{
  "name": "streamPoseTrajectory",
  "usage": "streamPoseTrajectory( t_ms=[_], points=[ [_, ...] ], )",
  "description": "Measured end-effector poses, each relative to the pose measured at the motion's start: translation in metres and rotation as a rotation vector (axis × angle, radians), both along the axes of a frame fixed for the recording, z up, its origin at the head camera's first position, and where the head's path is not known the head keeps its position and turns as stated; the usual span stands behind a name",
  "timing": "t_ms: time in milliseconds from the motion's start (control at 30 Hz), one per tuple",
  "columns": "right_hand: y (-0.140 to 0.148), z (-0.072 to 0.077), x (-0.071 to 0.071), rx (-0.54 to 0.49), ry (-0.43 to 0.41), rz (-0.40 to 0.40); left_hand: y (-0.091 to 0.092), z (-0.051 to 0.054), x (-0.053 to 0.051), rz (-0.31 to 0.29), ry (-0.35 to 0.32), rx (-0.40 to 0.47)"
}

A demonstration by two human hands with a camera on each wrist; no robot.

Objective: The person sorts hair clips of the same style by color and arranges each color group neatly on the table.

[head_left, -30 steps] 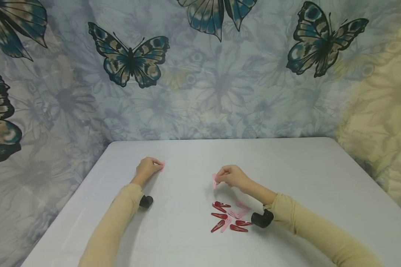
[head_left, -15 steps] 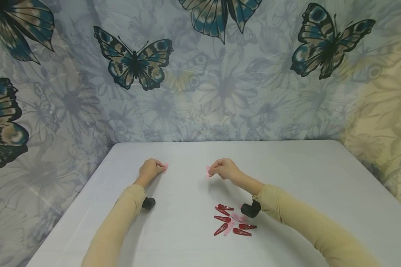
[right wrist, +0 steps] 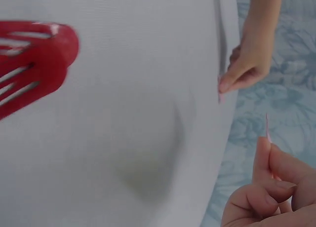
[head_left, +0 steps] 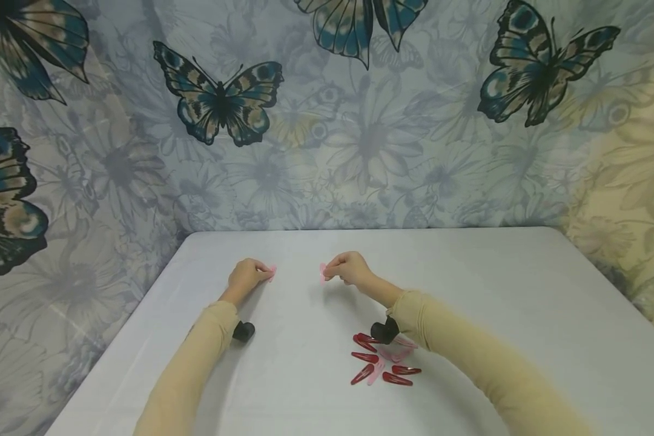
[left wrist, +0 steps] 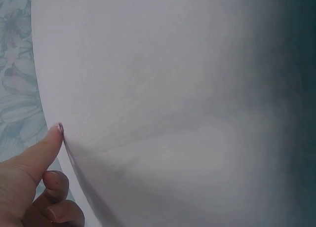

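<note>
In the head view my left hand (head_left: 243,281) pinches a pink snap hair clip (head_left: 272,274) between thumb and fingertips, above the far left part of the white table. A short gap to its right, my right hand (head_left: 351,270) pinches another pink snap hair clip (head_left: 323,272), held roughly upright. The right wrist view shows this clip (right wrist: 268,126) edge-on, poking out past the thumb and finger. Only the thumb and curled fingers of my left hand (left wrist: 29,182) show clearly in the left wrist view; its clip is mostly hidden there.
Several red snap hair clips (head_left: 364,357) lie in a loose pile with pink clips (head_left: 376,370) under and near my right forearm. Black wrist cameras (head_left: 384,331) hang beneath both sleeves. A butterfly-print backdrop (head_left: 360,151) rises behind the table's far edge (head_left: 414,229).
My right hand has carried its pink hair clip left and farther back, closer to the left hand. The left hand has hardly moved.
</note>
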State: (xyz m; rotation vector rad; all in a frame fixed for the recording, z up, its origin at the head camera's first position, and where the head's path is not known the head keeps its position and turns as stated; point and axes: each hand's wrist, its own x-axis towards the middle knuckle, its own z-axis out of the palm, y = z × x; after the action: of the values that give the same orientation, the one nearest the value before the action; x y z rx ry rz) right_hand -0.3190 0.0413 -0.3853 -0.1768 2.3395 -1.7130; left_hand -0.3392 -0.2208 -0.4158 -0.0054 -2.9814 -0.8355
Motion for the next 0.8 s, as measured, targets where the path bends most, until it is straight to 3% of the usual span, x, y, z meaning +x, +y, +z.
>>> streamPoseTrajectory(
  t_ms=[267, 467, 800],
  points=[
    [-0.021, -0.013, -0.015, -0.047, -0.022, -0.053, -0.003, 0.0, -0.005, 0.023, -0.01, 0.013],
    [-0.039, -0.026, -0.022, -0.047, -0.026, -0.071, -0.001, 0.0, -0.002, 0.019, -0.006, 0.018],
    [-0.07, -0.03, -0.028, -0.066, 0.008, -0.108, -0.001, -0.001, -0.001, 0.017, -0.014, 0.034]
  ],
)
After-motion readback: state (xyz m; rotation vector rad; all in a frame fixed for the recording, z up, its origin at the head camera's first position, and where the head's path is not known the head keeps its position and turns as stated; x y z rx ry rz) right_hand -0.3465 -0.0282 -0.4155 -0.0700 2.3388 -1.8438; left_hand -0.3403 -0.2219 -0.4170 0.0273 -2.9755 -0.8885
